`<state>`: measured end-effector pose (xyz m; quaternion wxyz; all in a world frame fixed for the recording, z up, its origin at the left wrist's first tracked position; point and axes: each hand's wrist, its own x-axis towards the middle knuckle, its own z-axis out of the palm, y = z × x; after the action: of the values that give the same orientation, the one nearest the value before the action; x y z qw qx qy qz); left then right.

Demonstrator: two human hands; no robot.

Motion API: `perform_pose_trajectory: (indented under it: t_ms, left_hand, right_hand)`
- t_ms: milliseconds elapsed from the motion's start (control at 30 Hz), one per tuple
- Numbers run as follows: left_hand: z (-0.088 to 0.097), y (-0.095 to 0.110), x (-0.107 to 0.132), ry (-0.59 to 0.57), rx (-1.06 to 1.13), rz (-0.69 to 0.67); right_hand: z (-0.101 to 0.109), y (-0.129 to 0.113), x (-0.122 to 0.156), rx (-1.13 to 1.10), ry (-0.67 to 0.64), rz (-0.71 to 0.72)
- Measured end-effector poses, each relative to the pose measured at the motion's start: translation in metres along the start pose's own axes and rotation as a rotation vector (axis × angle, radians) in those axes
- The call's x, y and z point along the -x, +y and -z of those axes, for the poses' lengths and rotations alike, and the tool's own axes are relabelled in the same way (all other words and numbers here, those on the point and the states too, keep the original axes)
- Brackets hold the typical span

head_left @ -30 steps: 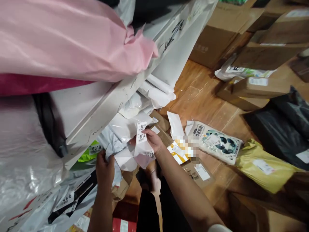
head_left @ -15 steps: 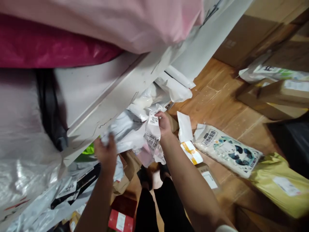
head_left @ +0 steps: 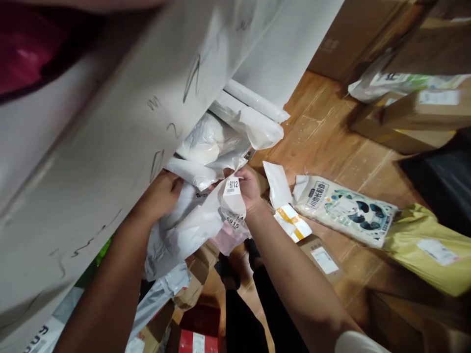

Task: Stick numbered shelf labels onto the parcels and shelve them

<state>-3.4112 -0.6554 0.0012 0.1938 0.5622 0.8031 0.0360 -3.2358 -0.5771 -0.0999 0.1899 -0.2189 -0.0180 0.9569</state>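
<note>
One dangling label strip (head_left: pixel 232 186), clamped in the right hand (head_left: pixel 250 190), could snag the pale bag (head_left: pixel 193 223) at its eight o'clock; the left hand's (head_left: pixel 162 193) grip I can't tell.

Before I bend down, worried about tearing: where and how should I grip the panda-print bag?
Probably both long edges of the panda-print bag, at the middle, coming sideways across the wooden floor: it lies flat, with the yellow bag and orange-striped packet close to its ends.

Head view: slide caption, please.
Right hand holds a label strip showing 6012 and 6015; left hand is near white packages beside a pen-marked white board.
</note>
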Motion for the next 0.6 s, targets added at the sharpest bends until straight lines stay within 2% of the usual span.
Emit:
perform_pose_trajectory:
  t_ms: [100, 233, 367, 600]
  left_hand:
    - [0.001, 0.006, -0.002, -0.029, 0.014, -0.007]
    - [0.003, 0.016, -0.004, 0.003, 0.036, 0.122]
    - [0.004, 0.015, -0.011, 0.008, 0.079, 0.139]
    - [0.007, 0.018, -0.009, -0.001, 0.104, 0.193]
  right_hand:
    - [0.008, -0.005, 0.02, 0.074, -0.042, -0.111]
    - [0.021, -0.003, 0.057, 0.255, -0.104, -0.185]
    - [0.028, 0.018, 0.075, 0.427, -0.054, -0.113]
    - [0.035, 0.059, 0.064, 0.424, 0.104, 0.07]
